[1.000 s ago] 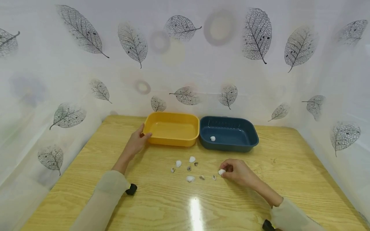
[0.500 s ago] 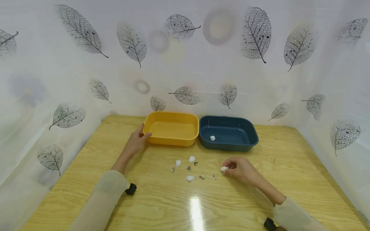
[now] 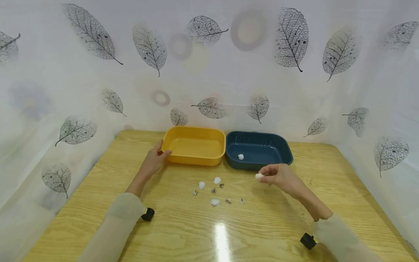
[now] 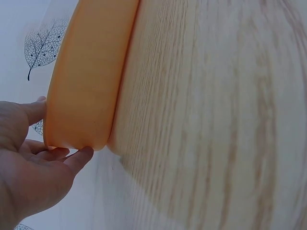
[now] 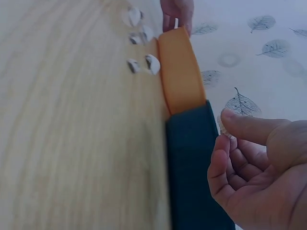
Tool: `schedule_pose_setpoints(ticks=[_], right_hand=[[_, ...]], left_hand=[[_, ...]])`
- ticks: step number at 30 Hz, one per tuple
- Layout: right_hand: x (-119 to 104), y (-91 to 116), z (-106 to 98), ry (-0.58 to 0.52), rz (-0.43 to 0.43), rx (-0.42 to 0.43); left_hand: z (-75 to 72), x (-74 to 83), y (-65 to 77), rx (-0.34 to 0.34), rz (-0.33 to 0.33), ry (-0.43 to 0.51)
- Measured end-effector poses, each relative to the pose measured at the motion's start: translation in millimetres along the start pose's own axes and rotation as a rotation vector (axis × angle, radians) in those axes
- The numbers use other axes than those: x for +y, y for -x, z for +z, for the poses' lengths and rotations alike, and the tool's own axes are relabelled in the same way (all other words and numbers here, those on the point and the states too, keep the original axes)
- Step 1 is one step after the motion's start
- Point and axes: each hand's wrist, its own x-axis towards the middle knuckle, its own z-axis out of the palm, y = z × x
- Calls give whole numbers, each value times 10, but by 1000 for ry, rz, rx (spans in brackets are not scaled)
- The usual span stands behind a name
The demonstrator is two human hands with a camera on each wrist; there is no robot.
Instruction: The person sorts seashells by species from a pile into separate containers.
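Note:
A small white seashell (image 3: 259, 176) is pinched between the thumb and fingers of my right hand (image 3: 284, 179), in the air just in front of the blue basin (image 3: 255, 166). In the right wrist view only a bit of that shell (image 5: 223, 128) shows at the fingertips. My left hand (image 3: 154, 159) grips the left end of the yellow basin (image 3: 196, 161), thumb and fingers around its edge; the left wrist view shows this hand (image 4: 41, 167) against the basin wall (image 4: 91, 81). Another white shell (image 3: 240, 157) lies inside the blue basin.
Several loose shells are scattered on the wooden table (image 3: 183, 225), white ones like the large shell (image 3: 215, 202) and small brownish ones like the conch-like shell (image 3: 228, 201). Both basins stand side by side at the back, before a leaf-printed curtain (image 3: 209, 72).
My right hand has lifted the white shell off the table and carried it away from me, close to the blue basin. The left hand stays on the yellow basin.

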Motion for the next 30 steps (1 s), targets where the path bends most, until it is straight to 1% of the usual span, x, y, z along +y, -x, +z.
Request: schedule_pose_setpoints(ticks=[4,10,12,15,22,25,30], right_hand=[[-31,-56,-91,-9,-16,43],[-17,-215,-195,-107,-24,115],[-9,-270,-234,-138,-27,120],[-17,-342,-282,-182,-5,122],[-67,-503,-347,-195,42,111],[-77,-580,-358,-221,64,128],[-72,-706,-363,-307,94,151]], left_hand=[[-5,5,-3,-1,0,0],[-8,12,2,-2,9,4],[-10,9,7,-5,13,4],[-12,4,13,-9,15,1],[-9,1,11,-9,5,4],[-7,3,8,-10,3,6],[-7,2,3,-16,2,6]])
